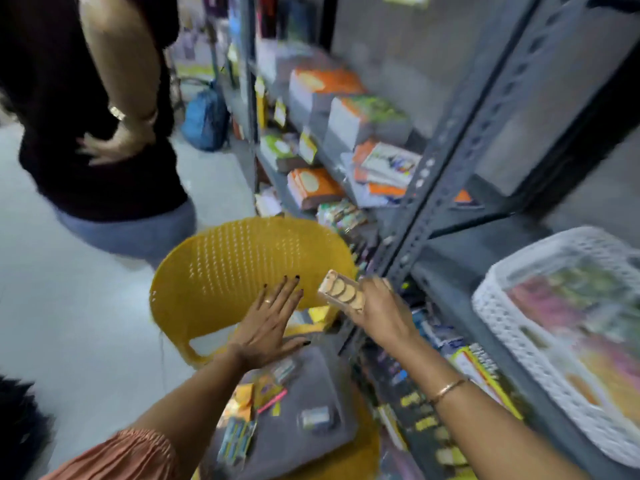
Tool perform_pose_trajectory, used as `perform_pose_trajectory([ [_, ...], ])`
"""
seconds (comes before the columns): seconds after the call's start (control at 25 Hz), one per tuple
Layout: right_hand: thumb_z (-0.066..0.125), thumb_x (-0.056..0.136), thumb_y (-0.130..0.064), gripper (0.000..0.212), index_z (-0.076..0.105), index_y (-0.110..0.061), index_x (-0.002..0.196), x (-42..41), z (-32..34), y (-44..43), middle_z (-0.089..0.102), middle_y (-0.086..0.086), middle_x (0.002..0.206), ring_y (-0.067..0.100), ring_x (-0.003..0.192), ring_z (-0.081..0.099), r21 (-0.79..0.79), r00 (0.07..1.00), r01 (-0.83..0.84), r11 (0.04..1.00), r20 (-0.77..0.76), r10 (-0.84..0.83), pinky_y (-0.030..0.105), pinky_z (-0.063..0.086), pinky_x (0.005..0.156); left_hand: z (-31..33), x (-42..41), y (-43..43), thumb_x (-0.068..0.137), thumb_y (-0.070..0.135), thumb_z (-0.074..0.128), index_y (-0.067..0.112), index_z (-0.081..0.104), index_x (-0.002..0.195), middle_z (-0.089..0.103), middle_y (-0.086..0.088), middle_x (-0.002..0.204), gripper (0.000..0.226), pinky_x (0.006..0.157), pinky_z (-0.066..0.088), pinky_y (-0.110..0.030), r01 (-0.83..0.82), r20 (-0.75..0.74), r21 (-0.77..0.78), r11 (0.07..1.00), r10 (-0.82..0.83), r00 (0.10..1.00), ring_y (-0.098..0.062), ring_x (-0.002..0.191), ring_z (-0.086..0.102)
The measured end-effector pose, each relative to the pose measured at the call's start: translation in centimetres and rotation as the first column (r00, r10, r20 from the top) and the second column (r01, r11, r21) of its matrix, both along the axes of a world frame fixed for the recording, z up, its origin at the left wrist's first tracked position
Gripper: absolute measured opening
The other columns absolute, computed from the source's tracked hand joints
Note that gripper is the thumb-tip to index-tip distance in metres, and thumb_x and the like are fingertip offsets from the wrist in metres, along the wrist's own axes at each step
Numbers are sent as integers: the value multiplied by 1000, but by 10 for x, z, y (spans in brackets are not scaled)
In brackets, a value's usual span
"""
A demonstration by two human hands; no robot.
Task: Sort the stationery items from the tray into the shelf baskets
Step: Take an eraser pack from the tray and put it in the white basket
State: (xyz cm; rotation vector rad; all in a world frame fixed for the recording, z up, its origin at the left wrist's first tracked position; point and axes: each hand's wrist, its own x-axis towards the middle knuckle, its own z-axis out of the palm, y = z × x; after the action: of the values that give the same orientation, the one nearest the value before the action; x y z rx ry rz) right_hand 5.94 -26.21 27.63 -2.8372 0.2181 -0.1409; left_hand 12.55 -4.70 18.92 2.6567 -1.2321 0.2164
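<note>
The right hand (384, 315), fingers curled round a pack of tan discs (343, 293), has the white basket (498, 317) to its right; the left hand (268, 323) is spread flat, empty.

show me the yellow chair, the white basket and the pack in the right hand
yellow chair (242, 258): head view, perforated backrest
white basket (502, 317): head view, near lattice wall
pack (343, 292): head view, patterned top face

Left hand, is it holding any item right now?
No, the left hand is open, its fingers straight and spread, with nothing in it.
</note>
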Motion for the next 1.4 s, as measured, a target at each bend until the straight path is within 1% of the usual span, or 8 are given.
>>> perform_pose_trajectory([
  [0.28,64,78,-35,44,53,-7,110,-29,138,-58,55,12,117,28,117,45,-24,952,252,967,185,-244,39,44,88,99,24,-113,84,69,37,2,35,139,29,-16,149,86,107,16,-41,243,150,-43,969,-234,960,-27,138,18],
  [0.48,66,75,-34,43,57,-5,105,-81,163,-123,60,16,113,32,112,51,-7,868,470,883,184,-461,38,45,87,118,1,-200,86,72,26,3,42,134,38,-16,144,85,106,17,-33,460,136,-13,888,-454,880,-28,132,28],
  [0.68,63,74,-54,54,60,-5,98,-115,139,-148,65,17,107,32,100,60,-17,830,557,830,41,-556,34,48,76,94,9,-243,81,79,17,3,48,133,42,-15,142,96,95,45,-46,517,-11,89,851,-519,855,-30,129,40],
  [0.8,61,75,-55,62,55,-10,117,-120,115,-147,61,14,121,29,111,57,-34,811,581,814,-63,-581,32,49,83,85,16,-251,77,83,16,4,38,140,37,-12,146,103,104,32,-55,537,-34,122,835,-537,843,-28,134,33],
  [0.96,63,77,-48,61,49,-9,122,-116,103,-150,55,12,131,28,118,51,-9,816,566,825,-141,-561,31,44,91,82,17,-253,79,81,13,6,51,130,55,-10,131,99,93,41,-54,515,-42,148,844,-515,856,-25,119,53],
  [1.16,58,76,-58,76,39,-13,133,-113,104,-156,52,9,136,26,122,51,-24,839,497,867,-243,-487,36,46,98,80,16,-253,80,81,13,6,51,130,55,-11,131,98,95,40,-54,528,1,108,843,-531,847,-26,118,53],
  [1.24,59,78,-53,73,35,-14,135,-113,102,-157,54,9,135,26,120,51,-50,850,468,883,-250,-464,38,48,95,81,14,-253,78,82,8,6,47,134,50,-11,137,102,99,35,-54,530,21,94,843,-534,845,-27,124,48],
  [1.4,60,84,-31,62,33,-11,136,-114,98,-156,61,13,119,27,104,56,-76,873,425,902,-231,-430,30,43,70,78,14,-254,64,88,-7,12,20,148,20,-5,155,116,113,5,-46,524,67,110,844,-533,844,-20,141,16],
])
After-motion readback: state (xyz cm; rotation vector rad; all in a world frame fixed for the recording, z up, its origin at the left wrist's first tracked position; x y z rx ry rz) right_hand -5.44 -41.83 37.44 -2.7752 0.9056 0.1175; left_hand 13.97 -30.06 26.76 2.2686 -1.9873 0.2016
